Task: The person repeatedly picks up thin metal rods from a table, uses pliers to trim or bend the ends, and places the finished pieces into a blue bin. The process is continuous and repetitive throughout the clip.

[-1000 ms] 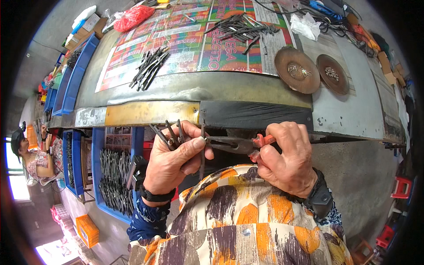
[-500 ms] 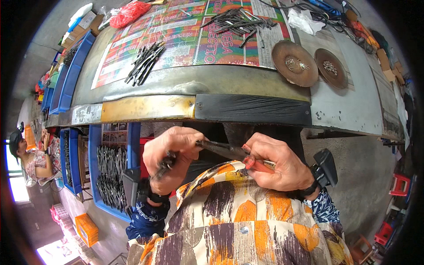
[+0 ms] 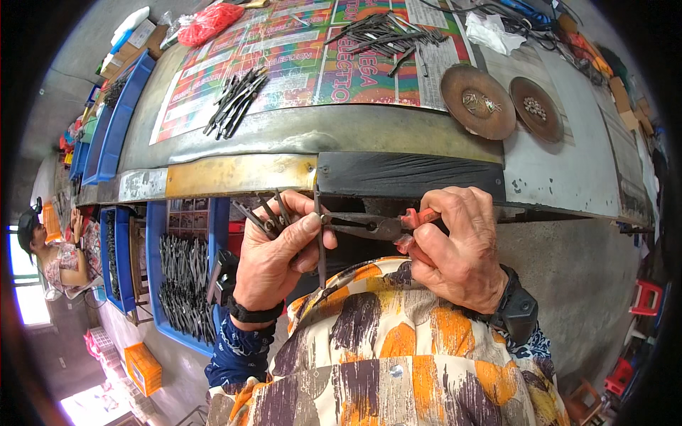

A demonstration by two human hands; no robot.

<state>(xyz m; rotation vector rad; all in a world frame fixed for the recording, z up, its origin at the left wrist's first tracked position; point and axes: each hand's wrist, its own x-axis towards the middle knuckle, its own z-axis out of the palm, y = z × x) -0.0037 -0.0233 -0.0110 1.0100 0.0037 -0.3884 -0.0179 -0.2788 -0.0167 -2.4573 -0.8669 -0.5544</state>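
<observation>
My right hand is wrapped round the red handles of a pair of pliers, which lie roughly level in front of my chest. Their dark jaws reach left to a thin black strip that stands nearly upright at my left fingertips. Thumb and fingers of my left hand pinch that strip, while several more dark strips fan out from the same hand. Whether the jaws are clamped on the strip or on a small part beside it, I cannot tell.
On the bench lie a small bundle of black strips and a larger pile. Two brown bowls, one with small metal pins, one with small round pieces, stand right. A blue crate of strips sits left; another person works beyond.
The pliers have swung nearly level and their handles have spread. My left hand has turned, so its strips now fan upward and the worked strip stands upright.
</observation>
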